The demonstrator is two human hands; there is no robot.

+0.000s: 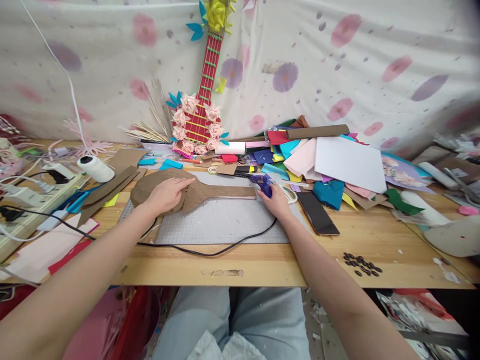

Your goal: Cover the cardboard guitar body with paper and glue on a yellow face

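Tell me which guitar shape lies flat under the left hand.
The plain brown cardboard guitar under the left hand; the red flowered guitar stands against the cloth.

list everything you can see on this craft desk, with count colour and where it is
cardboard guitar cutout: one, brown, flat on the mat
cutting mat: one, grey, centre of desk
glue gun: one, blue, at the cutout's neck end
black cord: one, running across the mat's front edge
finished paper guitar: one, red with pink flowers, leaning on the backdrop
thread spool: one, white, left
phone: one, black, right of mat
paper and felt sheets: pile, mixed colours, right rear
dark beads: small cluster, front right
desk: one, wooden
left hand: pressing flat on the cutout's body
right hand: gripping the glue gun
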